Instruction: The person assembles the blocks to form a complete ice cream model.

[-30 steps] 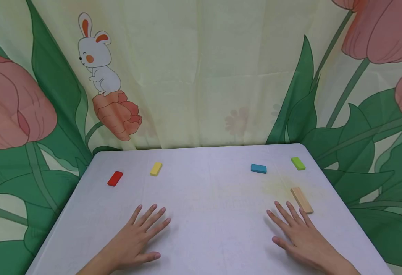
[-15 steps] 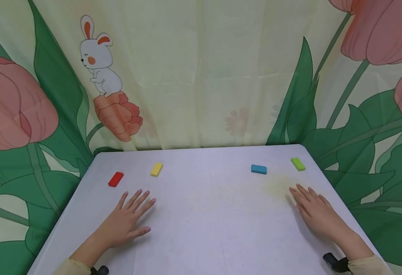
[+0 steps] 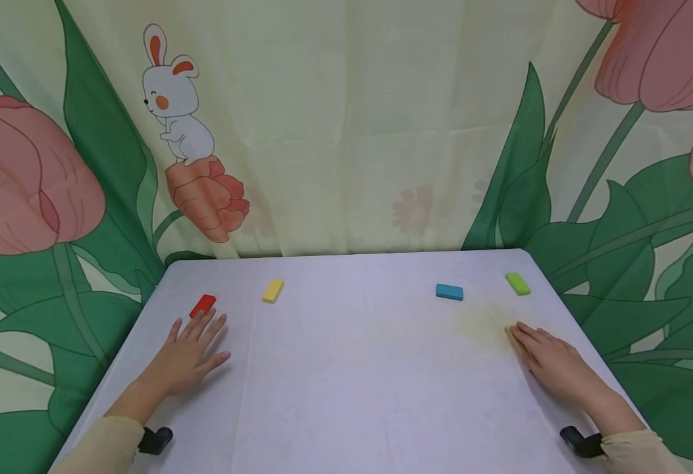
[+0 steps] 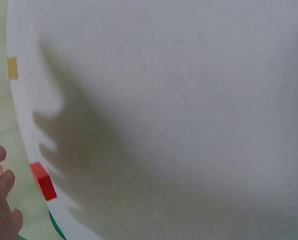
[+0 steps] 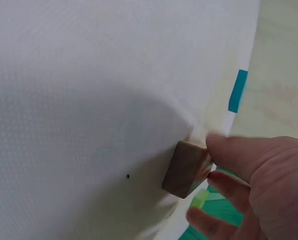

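My right hand (image 3: 550,362) is at the right of the table, its thumb and fingers gripping a plain wooden block (image 5: 188,170). Seen from the head, the hand covers most of that block; the right wrist view shows its end face close over the cloth. My left hand (image 3: 183,359) reaches out with spread fingers toward a red block (image 3: 204,305), and its fingertips overlap the block's near end. In the left wrist view the red block (image 4: 42,181) lies apart from the fingers (image 4: 7,181), and the hand's shadow falls on the cloth.
A yellow block (image 3: 273,291) lies toward the back left of the white-covered table (image 3: 352,368). At the back right are a blue block (image 3: 449,291) and a green block (image 3: 518,284). Behind the table's far edge hangs a curtain (image 3: 346,131) printed with tulips and a rabbit.
My left hand has moved left and forward to the red block. The right hand has moved from beside the wooden block onto it and taken hold. The colored blocks stay in place.
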`<action>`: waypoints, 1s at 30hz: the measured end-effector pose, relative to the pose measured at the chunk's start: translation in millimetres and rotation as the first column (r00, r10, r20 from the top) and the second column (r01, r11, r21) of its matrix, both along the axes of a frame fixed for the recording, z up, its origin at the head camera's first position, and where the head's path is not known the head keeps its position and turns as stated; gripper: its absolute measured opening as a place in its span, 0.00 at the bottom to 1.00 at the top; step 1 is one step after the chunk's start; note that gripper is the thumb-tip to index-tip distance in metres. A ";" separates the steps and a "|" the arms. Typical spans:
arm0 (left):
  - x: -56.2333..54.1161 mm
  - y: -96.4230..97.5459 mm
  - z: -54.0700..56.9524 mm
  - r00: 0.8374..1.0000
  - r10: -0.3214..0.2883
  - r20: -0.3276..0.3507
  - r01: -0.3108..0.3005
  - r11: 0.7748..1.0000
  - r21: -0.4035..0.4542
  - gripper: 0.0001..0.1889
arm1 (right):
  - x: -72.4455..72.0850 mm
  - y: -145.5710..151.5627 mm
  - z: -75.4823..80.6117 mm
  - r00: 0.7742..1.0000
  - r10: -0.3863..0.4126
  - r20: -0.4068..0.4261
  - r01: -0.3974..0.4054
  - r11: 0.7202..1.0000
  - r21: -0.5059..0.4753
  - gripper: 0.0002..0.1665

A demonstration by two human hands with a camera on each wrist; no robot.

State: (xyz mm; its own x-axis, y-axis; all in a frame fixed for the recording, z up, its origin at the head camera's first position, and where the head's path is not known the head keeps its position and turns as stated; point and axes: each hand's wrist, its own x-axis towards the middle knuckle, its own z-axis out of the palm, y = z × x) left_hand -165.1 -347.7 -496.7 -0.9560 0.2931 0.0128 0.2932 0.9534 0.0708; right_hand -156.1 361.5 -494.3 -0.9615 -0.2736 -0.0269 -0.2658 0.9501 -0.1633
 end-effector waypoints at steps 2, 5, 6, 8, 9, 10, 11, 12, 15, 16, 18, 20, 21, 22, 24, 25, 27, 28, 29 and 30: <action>-3.6 -4.7 -1.5 1.000 0.022 -0.005 -0.022 1.000 0.016 0.46 | -1.1 1.7 -0.3 1.000 -0.002 0.012 0.002 1.000 -0.020 0.33; -8.7 -9.7 -4.3 0.998 0.059 -0.002 -0.059 0.997 0.041 0.46 | -2.1 2.9 0.2 1.000 0.008 0.031 -0.006 0.998 -0.055 0.31; -10.4 -10.3 -5.1 0.998 0.070 0.004 -0.071 0.996 0.054 0.46 | -2.3 3.2 0.5 0.999 0.012 0.035 -0.009 0.998 -0.069 0.30; -13.4 -10.3 -5.5 0.996 0.091 0.026 -0.093 0.992 0.081 0.46 | -2.4 3.1 1.6 0.999 0.011 0.043 -0.007 0.996 -0.092 0.29; -14.9 -10.1 -5.7 0.994 0.101 0.036 -0.104 0.990 0.093 0.46 | -2.5 2.9 2.4 0.999 0.011 0.047 -0.006 0.995 -0.103 0.29; -16.2 -9.7 -5.4 0.993 0.109 0.047 -0.113 0.988 0.105 0.46 | -2.5 2.7 3.1 0.999 0.010 0.054 -0.004 0.993 -0.115 0.29; -17.2 -9.2 -5.3 0.991 0.118 0.060 -0.124 0.986 0.114 0.47 | -2.5 2.2 4.1 0.998 0.006 0.061 0.001 0.992 -0.124 0.29; -18.4 -9.0 -5.4 0.991 0.120 0.066 -0.127 0.984 0.125 0.47 | -2.4 1.6 5.0 0.997 0.000 0.072 0.009 0.991 -0.131 0.29; -21.5 -8.8 -6.6 0.989 0.130 0.073 -0.138 0.982 0.129 0.47 | -1.5 -1.1 8.0 0.995 -0.015 0.099 0.031 0.987 -0.158 0.29; -22.4 -8.9 -7.0 0.989 0.129 0.072 -0.138 0.982 0.129 0.47 | -1.1 -1.9 8.4 0.994 -0.018 0.107 0.036 0.985 -0.168 0.29; -24.6 -9.0 -8.7 0.989 0.128 0.069 -0.136 0.982 0.129 0.47 | -0.1 -3.7 8.7 0.993 -0.021 0.115 0.042 0.983 -0.181 0.29; -26.8 -8.6 -10.0 0.989 0.127 0.071 -0.135 0.983 0.127 0.47 | 0.9 -5.4 8.5 0.993 -0.018 0.116 0.041 0.980 -0.196 0.30; -27.8 -8.3 -10.7 0.990 0.124 0.070 -0.132 0.983 0.125 0.48 | 1.3 -6.0 8.3 0.993 -0.015 0.114 0.038 0.979 -0.201 0.30; -28.4 -8.0 -11.0 0.990 0.121 0.068 -0.129 0.984 0.124 0.48 | 1.7 -6.9 7.8 0.994 -0.013 0.112 0.036 0.978 -0.205 0.30; -29.3 -7.1 -11.4 0.991 0.115 0.063 -0.122 0.986 0.116 0.48 | 2.9 -9.0 7.1 0.994 -0.006 0.108 0.030 0.975 -0.219 0.30; -29.4 -6.4 -11.1 0.992 0.112 0.062 -0.118 0.987 0.111 0.48 | 3.4 -10.2 6.6 0.994 -0.005 0.106 0.028 0.974 -0.225 0.30; -29.8 -5.0 -10.3 0.992 0.106 0.063 -0.112 0.989 0.100 0.48 | 4.6 -12.8 6.1 0.995 -0.001 0.104 0.026 0.971 -0.238 0.30; -29.9 -4.3 -10.0 0.992 0.104 0.064 -0.110 0.990 0.093 0.49 | 5.3 -14.5 5.7 0.995 -0.002 0.104 0.028 0.969 -0.245 0.30; -29.9 -3.6 -9.8 0.992 0.102 0.068 -0.108 0.990 0.087 0.49 | 6.2 -16.4 5.6 0.994 -0.005 0.107 0.032 0.968 -0.248 0.30; -29.8 -3.0 -9.7 0.992 0.101 0.074 -0.107 0.991 0.080 0.48 | 6.8 -18.1 5.4 0.994 -0.006 0.107 0.033 0.968 -0.249 0.30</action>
State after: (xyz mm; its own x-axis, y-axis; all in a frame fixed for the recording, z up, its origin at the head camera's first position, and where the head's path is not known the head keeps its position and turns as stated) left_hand -194.9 -350.8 -506.4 -0.9806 0.1929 -0.0346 0.1845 0.9683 0.1685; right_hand -149.3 343.4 -488.9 -0.9621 -0.2658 -0.0607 -0.2166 0.8804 -0.4219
